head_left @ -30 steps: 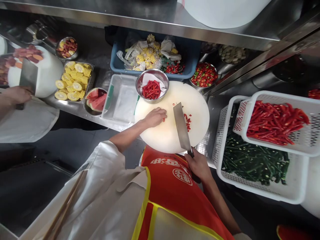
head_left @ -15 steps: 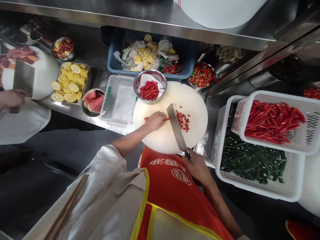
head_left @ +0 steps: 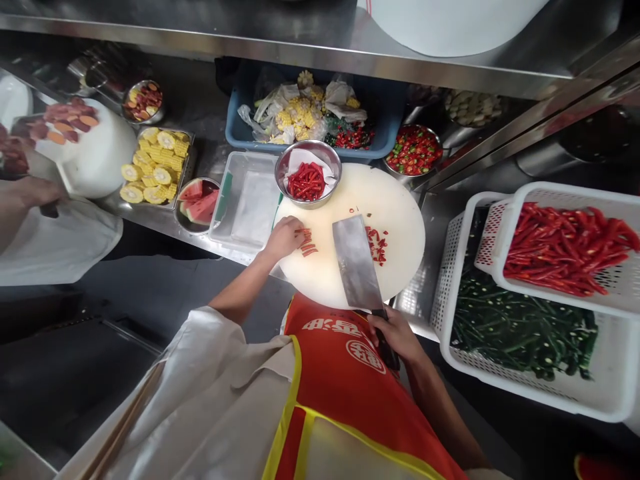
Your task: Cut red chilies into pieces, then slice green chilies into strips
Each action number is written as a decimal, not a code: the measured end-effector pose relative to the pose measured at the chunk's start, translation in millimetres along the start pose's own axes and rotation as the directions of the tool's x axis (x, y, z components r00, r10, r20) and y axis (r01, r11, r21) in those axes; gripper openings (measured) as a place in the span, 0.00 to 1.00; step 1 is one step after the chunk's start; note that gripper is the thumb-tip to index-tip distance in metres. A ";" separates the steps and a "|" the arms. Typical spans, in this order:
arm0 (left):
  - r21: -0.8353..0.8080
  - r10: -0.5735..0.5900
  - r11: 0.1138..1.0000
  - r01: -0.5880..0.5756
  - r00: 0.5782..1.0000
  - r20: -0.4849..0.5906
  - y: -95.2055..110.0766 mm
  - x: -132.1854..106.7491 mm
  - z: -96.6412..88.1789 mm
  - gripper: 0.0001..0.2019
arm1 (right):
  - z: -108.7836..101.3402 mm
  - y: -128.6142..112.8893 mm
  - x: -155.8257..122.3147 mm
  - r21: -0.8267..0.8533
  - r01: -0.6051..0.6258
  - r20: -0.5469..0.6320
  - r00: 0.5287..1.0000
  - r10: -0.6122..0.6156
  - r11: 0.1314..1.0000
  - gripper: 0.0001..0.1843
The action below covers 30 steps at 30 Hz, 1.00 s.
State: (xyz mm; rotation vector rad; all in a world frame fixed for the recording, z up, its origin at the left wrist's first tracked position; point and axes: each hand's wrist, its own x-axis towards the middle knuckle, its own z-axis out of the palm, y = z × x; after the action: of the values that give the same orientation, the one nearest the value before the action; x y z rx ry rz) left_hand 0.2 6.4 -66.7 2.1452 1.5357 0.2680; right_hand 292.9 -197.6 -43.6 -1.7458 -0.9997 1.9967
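Note:
My right hand [head_left: 395,333] grips the handle of a cleaver [head_left: 356,261], whose broad blade lies tilted flat over the round white cutting board [head_left: 400,200]. My left hand [head_left: 284,238] rests curled at the board's left edge, touching a small row of red chilli pieces [head_left: 307,242]. A pile of chopped red chilli [head_left: 377,243] lies right of the blade. A steel bowl of whole red chillies [head_left: 307,175] stands on the board's far edge.
White baskets at right hold red chillies [head_left: 570,250] and green chillies [head_left: 520,327]. Behind are a clear tub [head_left: 250,200], blue crate of scraps [head_left: 310,113], bowl of chopped chilli [head_left: 413,149], corn tray [head_left: 155,167], watermelon bowl [head_left: 197,203]. Another person's hand [head_left: 30,197] works at left.
The cleaver has lifted off the chillies and turned flat, showing its broad side. My left hand has drawn back to the board's left edge with the chilli pieces.

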 end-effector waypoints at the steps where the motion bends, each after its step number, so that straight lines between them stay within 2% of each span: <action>1: -0.026 0.004 1.000 -0.004 1.000 -0.004 -4.9 -5.0 2.0 0.10 | 2.3 4.7 0.7 0.057 -0.014 0.038 0.999 0.012 0.998 0.15; 4: -0.118 -0.004 0.993 -0.007 0.996 -0.094 -3.7 -21.9 20.4 0.16 | 9.1 9.9 6.9 0.139 -0.069 0.095 0.994 0.056 0.988 0.17; 6: -0.174 -0.046 0.985 0.014 0.981 -0.186 8.9 -31.8 38.4 0.18 | 13.3 9.1 13.0 0.168 -0.091 0.096 0.992 0.076 0.981 0.16; 10: -0.248 -0.155 0.966 0.073 0.930 -0.332 41.9 -39.1 68.0 0.15 | 24.6 9.0 28.0 0.223 -0.105 0.115 0.990 0.081 0.969 0.12; 12: -0.283 -0.240 0.950 0.133 0.891 -0.386 53.1 -37.1 74.5 0.15 | 31.6 9.2 35.7 0.232 -0.111 0.126 0.989 0.084 0.966 0.10; 15: -0.336 -0.339 0.920 0.200 0.836 -0.431 58.9 -33.1 76.7 0.14 | 40.7 6.0 43.1 0.216 -0.099 0.125 0.989 0.074 0.971 0.07; 21: -0.373 -0.372 0.906 0.199 0.796 -0.478 54.7 -34.1 82.8 0.12 | 49.9 -8.8 36.1 0.114 -0.086 0.193 0.979 0.062 0.990 0.05; 23: -0.395 -0.380 0.899 0.190 0.786 -0.487 56.1 -37.1 81.5 0.12 | 51.4 -14.3 29.0 0.088 -0.082 0.174 0.983 0.066 0.993 0.05; 25: -0.409 -0.375 0.897 0.167 0.777 -0.505 61.1 -39.9 72.0 0.12 | 51.7 -22.0 20.3 0.031 -0.053 0.148 0.988 0.048 0.998 0.06; 28: -0.396 -0.317 0.914 0.091 0.770 -0.554 73.1 -35.8 39.3 0.13 | 50.4 -41.6 8.9 -0.073 0.029 0.099 0.995 -0.022 0.997 0.07; 30: -0.350 -0.243 0.936 0.024 0.765 -0.597 80.2 -22.0 11.0 0.13 | 50.1 -59.8 6.3 -0.104 0.093 0.077 0.993 -0.085 0.990 0.07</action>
State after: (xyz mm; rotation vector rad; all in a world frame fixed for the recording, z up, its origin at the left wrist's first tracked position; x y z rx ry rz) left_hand 64.1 -37.2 -34.2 1.7406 1.8220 1.2155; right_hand 231.1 -166.1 -7.3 -1.6612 -1.2080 1.9963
